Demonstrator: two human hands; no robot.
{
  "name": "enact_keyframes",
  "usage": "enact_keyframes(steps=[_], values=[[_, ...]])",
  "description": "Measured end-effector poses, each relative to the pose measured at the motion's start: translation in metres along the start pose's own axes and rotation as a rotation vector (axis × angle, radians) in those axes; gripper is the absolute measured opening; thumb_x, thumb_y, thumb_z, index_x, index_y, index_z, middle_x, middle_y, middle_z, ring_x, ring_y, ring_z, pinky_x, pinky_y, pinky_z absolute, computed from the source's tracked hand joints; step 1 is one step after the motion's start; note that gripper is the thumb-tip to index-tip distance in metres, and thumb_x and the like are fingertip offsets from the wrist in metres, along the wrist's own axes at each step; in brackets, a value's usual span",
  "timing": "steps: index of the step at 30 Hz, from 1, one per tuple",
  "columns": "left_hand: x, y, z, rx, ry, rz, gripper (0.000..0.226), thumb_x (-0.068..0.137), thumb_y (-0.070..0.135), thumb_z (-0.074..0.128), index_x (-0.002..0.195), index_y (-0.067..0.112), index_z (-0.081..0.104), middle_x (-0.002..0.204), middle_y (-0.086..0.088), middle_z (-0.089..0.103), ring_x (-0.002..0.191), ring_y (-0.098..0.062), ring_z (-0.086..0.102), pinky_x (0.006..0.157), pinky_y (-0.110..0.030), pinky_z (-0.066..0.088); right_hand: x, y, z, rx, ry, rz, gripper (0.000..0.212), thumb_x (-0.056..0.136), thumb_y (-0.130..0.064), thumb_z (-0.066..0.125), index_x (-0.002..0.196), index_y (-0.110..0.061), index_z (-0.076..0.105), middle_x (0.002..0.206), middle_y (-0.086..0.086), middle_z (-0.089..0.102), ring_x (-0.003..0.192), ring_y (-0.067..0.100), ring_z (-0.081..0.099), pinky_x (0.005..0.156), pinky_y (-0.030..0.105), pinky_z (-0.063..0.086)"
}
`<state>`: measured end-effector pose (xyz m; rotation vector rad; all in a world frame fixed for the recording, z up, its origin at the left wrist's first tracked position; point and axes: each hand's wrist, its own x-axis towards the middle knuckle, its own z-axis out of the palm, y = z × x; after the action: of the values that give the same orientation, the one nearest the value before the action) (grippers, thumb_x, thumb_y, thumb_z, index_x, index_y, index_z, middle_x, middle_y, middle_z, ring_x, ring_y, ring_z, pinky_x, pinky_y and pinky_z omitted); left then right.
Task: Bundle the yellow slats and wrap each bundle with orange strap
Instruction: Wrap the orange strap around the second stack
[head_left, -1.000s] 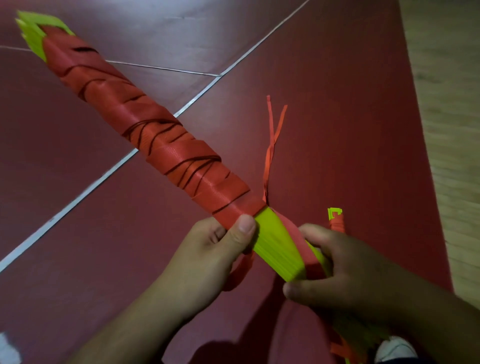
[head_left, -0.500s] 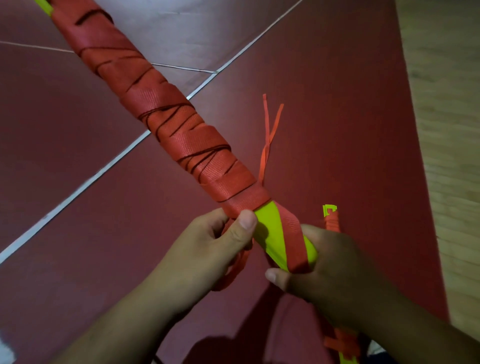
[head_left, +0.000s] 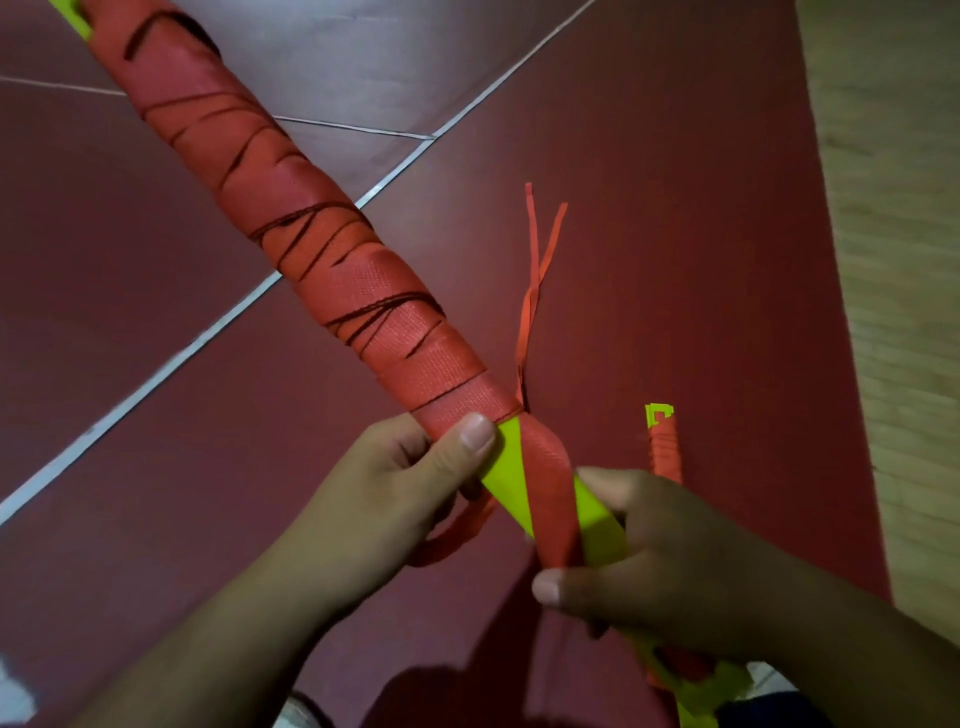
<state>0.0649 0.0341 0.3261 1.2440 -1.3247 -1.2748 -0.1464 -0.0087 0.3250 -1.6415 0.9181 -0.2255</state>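
Observation:
A long bundle of yellow slats (head_left: 511, 475) runs diagonally from the top left to the bottom right, held above the floor. Orange strap (head_left: 322, 244) is wound around most of its length. My left hand (head_left: 400, 488) grips the bundle at the lower end of the wrapping, thumb on top. My right hand (head_left: 660, 566) grips the bundle just below, thumb pressing a fresh turn of strap (head_left: 550, 493) against the bare yellow. Two thin strap ends (head_left: 535, 270) stick up beside the bundle. A loop of strap (head_left: 457, 535) hangs under my left hand.
A second wrapped bundle (head_left: 664, 441) lies on the dark red floor (head_left: 675, 234) to the right of my hands. White lines (head_left: 171, 358) cross the floor. A pale wooden strip (head_left: 904, 260) borders the right side.
The bundle has slid up and to the left through my hands. A new turn of strap now crosses the bare yellow section, and my right hand has closed around it.

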Motion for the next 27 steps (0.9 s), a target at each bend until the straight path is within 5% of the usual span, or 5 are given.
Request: enact_keyframes(steps=[3, 13, 19, 23, 27], values=[[0.003, -0.002, -0.007, 0.124, 0.006, -0.021, 0.068, 0.069, 0.082, 0.061, 0.062, 0.014, 0.059, 0.049, 0.003, 0.037, 0.041, -0.009, 0.026, 0.040, -0.015, 0.025, 0.001, 0.003, 0.001, -0.080, 0.104, -0.055, 0.023, 0.075, -0.025, 0.080, 0.080, -0.018, 0.059, 0.062, 0.000, 0.060, 0.059, 0.012, 0.055, 0.058, 0.037, 0.048], [0.005, -0.006, -0.020, 0.420, -0.036, -0.008, 0.028, 0.096, 0.034, 0.054, 0.099, 0.016, 0.074, 0.097, -0.006, 0.073, 0.089, -0.013, 0.069, 0.082, -0.024, 0.053, 0.001, 0.006, -0.002, -0.096, 0.222, -0.060, 0.023, 0.072, -0.030, 0.081, 0.078, -0.023, 0.060, 0.072, 0.009, 0.066, 0.070, 0.032, 0.064, 0.065, 0.045, 0.052], [0.000, -0.003, -0.009, 0.192, -0.089, -0.190, 0.036, 0.106, 0.009, 0.041, 0.079, 0.003, 0.063, 0.067, -0.007, 0.064, 0.061, -0.016, 0.053, 0.064, -0.030, 0.043, 0.005, 0.012, 0.000, -0.208, 0.273, -0.026, 0.022, 0.075, -0.027, 0.082, 0.079, -0.019, 0.062, 0.066, -0.003, 0.063, 0.057, 0.011, 0.055, 0.061, 0.036, 0.046], [-0.001, 0.007, 0.004, -0.063, -0.081, -0.227, 0.020, 0.091, 0.027, 0.058, 0.077, 0.013, 0.058, 0.060, -0.002, 0.034, 0.051, -0.017, 0.021, 0.050, -0.032, 0.019, 0.008, 0.015, 0.006, -0.341, 0.364, 0.010, 0.030, 0.070, -0.048, 0.074, 0.086, -0.027, 0.059, 0.073, -0.006, 0.065, 0.063, 0.010, 0.057, 0.063, 0.036, 0.048], [0.000, 0.003, 0.020, 0.067, 0.108, -0.209, 0.042, 0.079, 0.067, 0.062, 0.066, 0.026, 0.061, 0.047, 0.013, 0.034, 0.039, -0.005, 0.027, 0.043, -0.021, 0.026, 0.009, 0.018, 0.019, -0.486, 0.441, 0.020, 0.035, 0.078, -0.053, 0.068, 0.092, -0.030, 0.047, 0.075, -0.006, 0.057, 0.074, 0.019, 0.057, 0.069, 0.041, 0.048]])
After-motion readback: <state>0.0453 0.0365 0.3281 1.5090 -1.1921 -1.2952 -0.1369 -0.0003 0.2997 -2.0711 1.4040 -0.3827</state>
